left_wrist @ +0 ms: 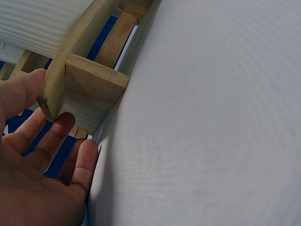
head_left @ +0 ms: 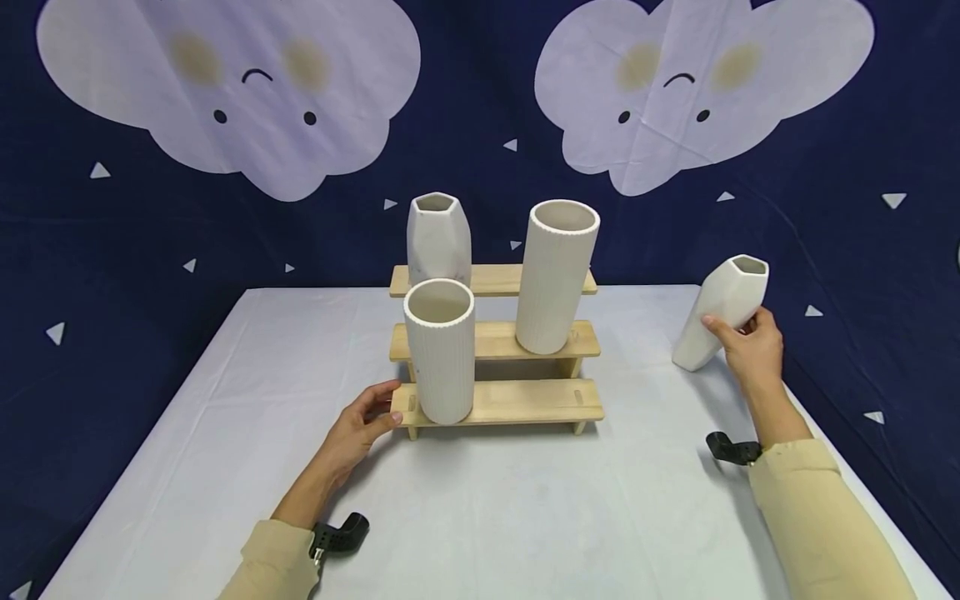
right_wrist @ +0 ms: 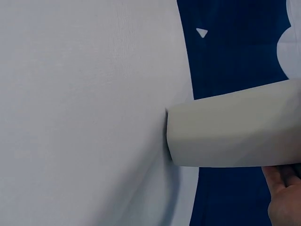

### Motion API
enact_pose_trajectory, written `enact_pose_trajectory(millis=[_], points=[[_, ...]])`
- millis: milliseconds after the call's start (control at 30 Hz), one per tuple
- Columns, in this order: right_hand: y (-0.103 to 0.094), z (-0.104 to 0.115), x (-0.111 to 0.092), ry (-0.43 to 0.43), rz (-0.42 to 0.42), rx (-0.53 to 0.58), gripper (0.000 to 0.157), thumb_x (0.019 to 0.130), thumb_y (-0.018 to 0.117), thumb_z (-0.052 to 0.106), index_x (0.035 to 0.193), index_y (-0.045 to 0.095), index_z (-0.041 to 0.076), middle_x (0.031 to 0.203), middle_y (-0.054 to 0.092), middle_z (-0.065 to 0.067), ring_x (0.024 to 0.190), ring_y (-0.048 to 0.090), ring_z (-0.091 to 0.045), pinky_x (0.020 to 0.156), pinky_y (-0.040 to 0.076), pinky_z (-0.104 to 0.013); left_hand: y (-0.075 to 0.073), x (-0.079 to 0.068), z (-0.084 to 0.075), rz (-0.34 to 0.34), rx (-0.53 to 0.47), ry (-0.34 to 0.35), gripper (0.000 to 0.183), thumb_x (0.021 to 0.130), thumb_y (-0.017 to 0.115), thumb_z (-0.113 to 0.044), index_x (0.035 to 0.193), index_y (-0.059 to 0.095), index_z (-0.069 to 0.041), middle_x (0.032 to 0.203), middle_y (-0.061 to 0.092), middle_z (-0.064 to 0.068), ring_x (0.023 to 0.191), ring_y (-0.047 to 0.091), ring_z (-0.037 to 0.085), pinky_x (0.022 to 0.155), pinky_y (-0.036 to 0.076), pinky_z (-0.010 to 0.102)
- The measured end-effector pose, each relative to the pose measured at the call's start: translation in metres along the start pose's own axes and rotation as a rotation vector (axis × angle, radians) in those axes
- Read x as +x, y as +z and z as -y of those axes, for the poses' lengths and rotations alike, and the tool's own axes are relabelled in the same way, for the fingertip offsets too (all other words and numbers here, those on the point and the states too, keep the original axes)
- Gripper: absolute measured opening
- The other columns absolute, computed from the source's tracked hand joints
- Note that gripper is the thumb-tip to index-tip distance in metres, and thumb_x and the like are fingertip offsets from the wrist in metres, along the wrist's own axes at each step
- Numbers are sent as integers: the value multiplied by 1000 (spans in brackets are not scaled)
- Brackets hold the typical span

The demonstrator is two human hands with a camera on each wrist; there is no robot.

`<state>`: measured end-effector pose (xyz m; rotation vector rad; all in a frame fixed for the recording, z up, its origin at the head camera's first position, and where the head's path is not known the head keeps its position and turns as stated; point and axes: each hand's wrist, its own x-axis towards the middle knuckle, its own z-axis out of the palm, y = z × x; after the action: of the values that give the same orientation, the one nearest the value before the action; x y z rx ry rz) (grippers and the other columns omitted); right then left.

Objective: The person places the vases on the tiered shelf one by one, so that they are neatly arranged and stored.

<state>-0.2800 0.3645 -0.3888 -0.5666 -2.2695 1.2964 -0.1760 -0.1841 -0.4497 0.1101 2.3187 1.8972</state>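
My right hand (head_left: 756, 354) grips a white faceted vase (head_left: 723, 310) on the table's right side, thumb across its near face. That vase leans to the right, its base at the tabletop; in the right wrist view its faceted body (right_wrist: 230, 129) spans the right half. At the left end of a three-step wooden stand (head_left: 525, 402), my left hand (head_left: 358, 429) pinches the lowest step, thumb on top and fingers under the board (left_wrist: 56, 87). A ribbed white cylindrical vase (head_left: 444, 358) stands on that step, close to the left hand.
A taller ribbed cylindrical vase (head_left: 555, 279) stands on the middle step, toward its right. Another faceted white vase (head_left: 438, 237) is on the top step at left, partly hidden by the front cylinder. A white cloth covers the table (head_left: 510, 517), and a dark blue cloud-print curtain (head_left: 480, 108) hangs behind.
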Motion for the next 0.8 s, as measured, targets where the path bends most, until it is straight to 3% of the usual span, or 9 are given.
enact_pose_trajectory(millis=[133,367,600,800], points=[[-2,4,-8,17,22,27,63,80,74,34,132,47,12,135,54,-12,101,53,1,88,40,-16,0,0,-1,-3,3,0,54,90,63,-15,140,42,-12,132,48,17,112,49,21,87,43,22],[-9,13,-24,28,46,49,63,79,75,35,132,48,15,133,56,-7,101,53,1,88,41,-16,0,-1,-1,-3,9,-3,54,90,63,-16,140,42,-13,131,48,17,112,48,21,87,43,23],[-16,21,-43,-27,74,113,57,79,76,27,129,49,16,117,58,6,95,52,4,77,40,-8,0,-1,0,-2,8,-2,53,90,63,-16,139,42,-13,131,48,17,110,49,18,87,43,22],[-23,27,-61,-57,141,67,67,81,74,30,139,43,16,128,55,1,104,51,1,79,41,-8,1,-1,-1,-6,8,-13,53,90,63,-16,139,43,-14,131,48,16,111,48,19,88,43,24]])
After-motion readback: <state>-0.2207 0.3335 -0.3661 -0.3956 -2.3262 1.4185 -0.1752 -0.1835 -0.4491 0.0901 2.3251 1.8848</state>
